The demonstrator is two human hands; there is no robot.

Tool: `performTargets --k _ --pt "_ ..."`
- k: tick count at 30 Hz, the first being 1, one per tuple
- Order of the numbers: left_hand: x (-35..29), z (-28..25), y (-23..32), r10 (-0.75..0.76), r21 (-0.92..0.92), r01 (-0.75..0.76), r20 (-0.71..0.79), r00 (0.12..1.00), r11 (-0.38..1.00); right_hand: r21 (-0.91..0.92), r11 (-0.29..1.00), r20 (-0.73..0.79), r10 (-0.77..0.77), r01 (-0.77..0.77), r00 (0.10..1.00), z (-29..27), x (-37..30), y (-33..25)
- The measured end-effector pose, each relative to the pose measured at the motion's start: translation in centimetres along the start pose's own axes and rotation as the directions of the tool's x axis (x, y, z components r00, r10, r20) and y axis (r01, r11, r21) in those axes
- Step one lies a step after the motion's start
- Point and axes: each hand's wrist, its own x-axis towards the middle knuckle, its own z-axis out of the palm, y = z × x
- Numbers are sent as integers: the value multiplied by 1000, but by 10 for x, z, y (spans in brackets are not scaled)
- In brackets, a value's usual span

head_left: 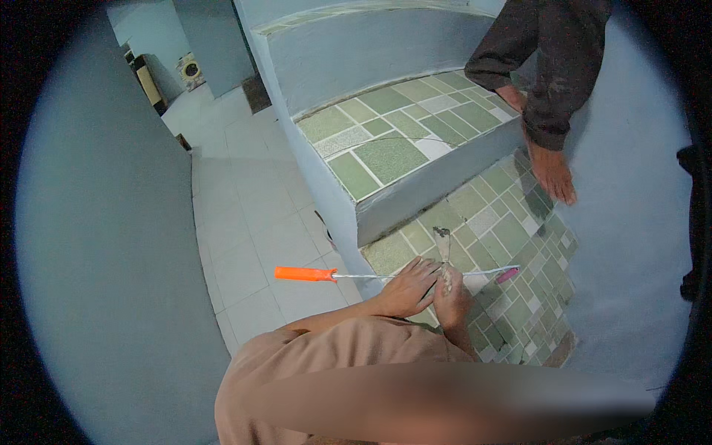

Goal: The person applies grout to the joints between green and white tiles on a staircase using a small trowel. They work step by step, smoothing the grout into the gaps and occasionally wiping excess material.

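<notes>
A paint roller frame (305, 274), with an orange handle and a thin metal rod, lies crosswise at my hands, its handle to the left. My left hand (408, 286) is closed around the rod, its fingertips close to my right hand (452, 295). The right is wrapped around a scraper (443, 241), whose worn, stained blade points away from me. To the right of both hands, the rod's bare far end reaches a small pink thing (507, 276) that I cannot make out. Part of the rod is hidden by my hands.
Green and white tiled steps (389, 159) climb ahead, curving beside a blue wall (623, 245). Another person's bare foot (551, 174) rests on the lower step at the upper right. On the left, a pale tiled floor (245, 193) leads to a doorway.
</notes>
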Motion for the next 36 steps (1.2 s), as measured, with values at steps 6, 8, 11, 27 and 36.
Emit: performTargets --k 6,8,11,27,36 --pt "-2 3 -4 2 -14 -2 0 1000 1000 -107 994 -21 8 -11 1000 8 2 5" --pt "-3 5 -7 42 -17 -42 -36 998 999 -29 999 -72 -26 24 997 9 1 7" --pt "-5 13 -13 44 -8 -45 -17 999 999 -24 990 -145 -143 141 979 7 -1 6" --pt "-35 -147 -10 259 -325 -291 -140 956 900 505 859 -414 157 83 897 9 -34 -57" --pt "-77 -239 -32 92 -210 -189 -400 912 959 153 938 -531 -186 310 827 -36 27 -197"
